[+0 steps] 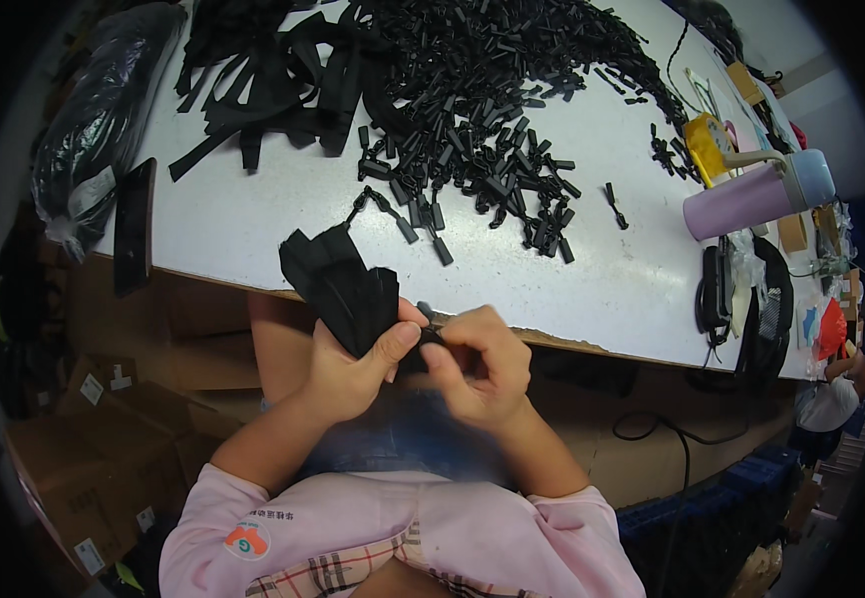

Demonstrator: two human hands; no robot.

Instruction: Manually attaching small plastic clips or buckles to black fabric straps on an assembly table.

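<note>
My left hand [358,364] is closed around a bundle of folded black fabric straps [338,289], whose loose ends stick up toward the table's near edge. Close beside it, my right hand [482,364] pinches a small black piece [432,337] between thumb and fingers. The two thumbs nearly meet over it, so its shape is mostly hidden. A dark tab [424,311] pokes out just above the fingertips. Several black cord pulls with oblong tabs [393,214] lie on the white table beyond the straps.
A large heap of such pulls [472,110] covers the far middle of the table [283,214], with more black straps [323,80] at its left. A plastic-wrapped bundle [104,120] and a dark flat phone-like slab [135,224] lie left. A purple bottle [741,204] stands right; cardboard boxes [119,448] sit below left.
</note>
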